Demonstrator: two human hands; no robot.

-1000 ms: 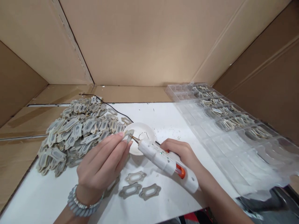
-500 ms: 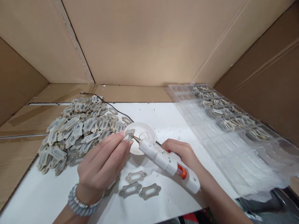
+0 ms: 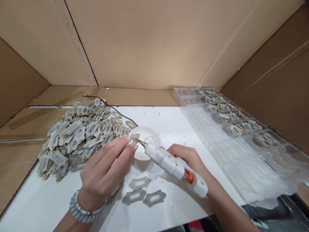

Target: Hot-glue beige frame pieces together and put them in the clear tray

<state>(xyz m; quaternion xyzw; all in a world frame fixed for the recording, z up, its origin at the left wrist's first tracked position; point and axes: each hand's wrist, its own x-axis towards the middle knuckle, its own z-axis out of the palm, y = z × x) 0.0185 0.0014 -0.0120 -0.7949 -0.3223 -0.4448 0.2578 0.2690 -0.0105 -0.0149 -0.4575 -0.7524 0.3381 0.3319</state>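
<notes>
My left hand [image 3: 106, 169] pinches a small grey cut-out piece [image 3: 133, 139] between its fingertips, above a white dish [image 3: 150, 134]. My right hand [image 3: 187, 156] grips a white glue gun [image 3: 173, 167] with an orange trigger. Its metal nozzle touches the held piece. Three grey frame-shaped pieces [image 3: 142, 192] lie flat on the white sheet [image 3: 169, 119] just below my left hand.
A large heap of the same grey pieces [image 3: 79, 132] lies at the left. A thin black cord [image 3: 116, 111] runs behind it. Clear plastic compartment trays [image 3: 241, 141], some holding pieces, stretch along the right. Cardboard walls [image 3: 149, 45] enclose the back and sides.
The glue gun's body and my right hand have shifted slightly to the right and down. The nozzle stays on the held piece. My left hand has barely moved.
</notes>
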